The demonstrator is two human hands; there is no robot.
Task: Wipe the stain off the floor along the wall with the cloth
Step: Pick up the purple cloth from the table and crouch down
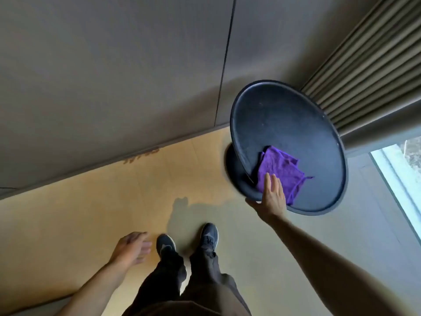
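Observation:
A purple cloth (282, 172) lies crumpled on a round black side table (280, 119) at the right. My right hand (272, 197) reaches over the table's near rim, fingers spread, with its fingertips touching the cloth's near edge; it holds nothing. A brownish stain (142, 154) marks the light wooden floor right along the base of the grey wall (114, 76), to the left of the table. My left hand (131, 247) hangs loose and empty above the floor at the lower left, fingers slightly curled.
My two dark shoes (186, 241) stand on the floor between the hands. Pleated curtains (369, 71) hang behind the table at the upper right, and a window edge (396, 176) runs down the right side. The table's round base (234, 169) rests on the floor.

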